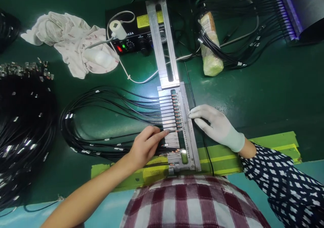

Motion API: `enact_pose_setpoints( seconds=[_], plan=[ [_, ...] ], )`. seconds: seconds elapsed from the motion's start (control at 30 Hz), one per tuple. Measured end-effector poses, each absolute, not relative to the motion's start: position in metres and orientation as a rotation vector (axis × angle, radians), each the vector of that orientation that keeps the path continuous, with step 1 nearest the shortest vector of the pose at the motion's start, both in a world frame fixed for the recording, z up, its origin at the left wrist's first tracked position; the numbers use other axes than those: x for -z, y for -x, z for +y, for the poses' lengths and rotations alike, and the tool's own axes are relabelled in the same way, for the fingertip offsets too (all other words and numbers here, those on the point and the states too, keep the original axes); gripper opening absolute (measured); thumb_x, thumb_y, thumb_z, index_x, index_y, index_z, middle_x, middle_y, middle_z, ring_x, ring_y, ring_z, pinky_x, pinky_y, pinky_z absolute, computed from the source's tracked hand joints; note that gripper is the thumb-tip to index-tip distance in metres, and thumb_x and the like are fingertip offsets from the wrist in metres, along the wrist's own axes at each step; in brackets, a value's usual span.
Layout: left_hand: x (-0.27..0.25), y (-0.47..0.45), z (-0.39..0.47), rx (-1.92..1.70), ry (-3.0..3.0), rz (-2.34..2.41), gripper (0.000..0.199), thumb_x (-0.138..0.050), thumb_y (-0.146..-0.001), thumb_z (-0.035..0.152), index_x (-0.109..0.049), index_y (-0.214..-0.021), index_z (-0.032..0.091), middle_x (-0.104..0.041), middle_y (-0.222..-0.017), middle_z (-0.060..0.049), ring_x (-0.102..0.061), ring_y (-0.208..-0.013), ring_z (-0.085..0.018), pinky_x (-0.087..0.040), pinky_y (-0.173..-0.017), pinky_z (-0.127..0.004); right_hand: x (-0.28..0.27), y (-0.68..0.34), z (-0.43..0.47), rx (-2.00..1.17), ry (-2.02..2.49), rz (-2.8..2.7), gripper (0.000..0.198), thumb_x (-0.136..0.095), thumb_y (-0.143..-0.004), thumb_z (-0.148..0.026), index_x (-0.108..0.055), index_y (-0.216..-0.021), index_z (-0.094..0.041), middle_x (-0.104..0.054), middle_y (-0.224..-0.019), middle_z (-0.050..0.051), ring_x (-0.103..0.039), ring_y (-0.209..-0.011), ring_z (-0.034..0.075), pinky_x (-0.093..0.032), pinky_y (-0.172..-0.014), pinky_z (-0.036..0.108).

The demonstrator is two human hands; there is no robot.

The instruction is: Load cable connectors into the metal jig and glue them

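A slotted metal fixture (pixel 170 103) lies in front of me, with several black cables (pixel 141 102) set side by side across it. Their terminal ends point right, over the fixture's long opening. My left hand (pixel 145 145), bare, reaches in from the left with fingers closed on one black cable, the index fingertip at the slots. Lower down, a bunch of cable ends (pixel 177 151) lies across the fixture beside this hand. My right hand (pixel 217 123), in a white glove, rests its stretched fingertips against the fixture's right edge, thumb apart, with nothing visible in it.
A black control box (pixel 138 35) stands behind the fixture, a slotted metal arm (pixel 162 46) crossing it. White cloth (pixel 73 39) lies at back left and a large cable bundle (pixel 25 120) at left. A wrapped roll (pixel 211 49) and a cable rack (pixel 286 15) are at back right.
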State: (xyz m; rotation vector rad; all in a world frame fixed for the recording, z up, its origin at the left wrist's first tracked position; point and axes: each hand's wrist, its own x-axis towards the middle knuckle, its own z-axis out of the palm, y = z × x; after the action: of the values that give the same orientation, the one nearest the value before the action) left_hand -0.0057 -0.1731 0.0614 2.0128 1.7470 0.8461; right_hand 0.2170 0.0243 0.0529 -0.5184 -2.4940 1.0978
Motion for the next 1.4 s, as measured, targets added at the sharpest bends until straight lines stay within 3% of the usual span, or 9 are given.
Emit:
enact_pose_setpoints(
  seconds=[0.2, 0.43, 0.67, 0.83, 1.0, 1.4],
  plan=[
    [-0.060, 0.006, -0.166, -0.688, -2.300, 1.761, 0.041, -0.042, -0.098, 0.009, -0.053, -0.136, 0.017, -0.059, -0.095, -0.009, -0.056, -0.085, -0.016, -0.049, -0.073, -0.028, -0.052, -0.218, 0.025, -1.094, 0.514, -2.484, 0.020, -0.050, -0.099, -0.019, -0.066, -0.109, -0.025, -0.067, -0.114, 0.003, -0.063, -0.107, 0.022, -0.053, -0.097, 0.043],
    [-0.066, 0.004, -0.162, -0.539, -2.473, 1.767, 0.034, -0.041, -0.098, 0.010, -0.056, -0.129, 0.010, -0.060, -0.096, -0.010, -0.053, -0.086, -0.019, -0.044, -0.075, -0.031, -0.051, -0.217, 0.025, -1.119, 0.516, -2.478, 0.019, -0.051, -0.100, -0.017, -0.067, -0.108, -0.023, -0.067, -0.113, 0.003, -0.062, -0.106, 0.020, -0.051, -0.096, 0.037],
    [-0.062, -0.004, -0.168, -0.387, -2.504, 1.885, 0.036, -0.041, -0.097, 0.010, -0.055, -0.131, 0.010, -0.055, -0.074, -0.003, -0.043, -0.068, -0.018, -0.030, -0.060, -0.031, -0.052, -0.216, 0.027, -1.130, 0.517, -2.470, 0.020, -0.050, -0.099, -0.018, -0.067, -0.107, -0.024, -0.067, -0.111, 0.003, -0.062, -0.106, 0.021, -0.051, -0.096, 0.040],
    [-0.078, -0.002, -0.184, -0.478, -2.120, 1.832, 0.033, -0.048, -0.099, 0.018, -0.051, -0.131, 0.015, -0.064, -0.091, -0.004, -0.054, -0.080, -0.017, -0.041, -0.070, -0.030, -0.053, -0.226, 0.016, -1.116, 0.510, -2.495, 0.022, -0.050, -0.099, -0.019, -0.066, -0.113, -0.025, -0.065, -0.119, 0.004, -0.061, -0.112, 0.023, -0.049, -0.099, 0.043],
    [-0.085, -0.001, -0.210, -0.532, -1.794, 1.729, 0.011, -0.051, -0.098, 0.018, -0.058, -0.106, 0.018, -0.063, -0.100, -0.005, -0.058, -0.092, -0.016, -0.048, -0.082, -0.029, -0.053, -0.233, 0.007, -1.122, 0.524, -2.489, 0.020, -0.051, -0.099, -0.020, -0.068, -0.110, -0.024, -0.066, -0.116, 0.004, -0.062, -0.110, 0.022, -0.050, -0.099, 0.042],
    [-0.089, 0.005, -0.194, -0.848, -1.690, 1.746, 0.021, -0.056, -0.093, 0.006, -0.063, -0.108, 0.019, -0.061, -0.097, -0.004, -0.060, -0.093, -0.012, -0.050, -0.081, -0.022, -0.053, -0.230, 0.008, -1.130, 0.539, -2.496, 0.020, -0.051, -0.100, -0.020, -0.068, -0.110, -0.024, -0.068, -0.114, 0.003, -0.062, -0.108, 0.022, -0.051, -0.097, 0.042]
  ],
)
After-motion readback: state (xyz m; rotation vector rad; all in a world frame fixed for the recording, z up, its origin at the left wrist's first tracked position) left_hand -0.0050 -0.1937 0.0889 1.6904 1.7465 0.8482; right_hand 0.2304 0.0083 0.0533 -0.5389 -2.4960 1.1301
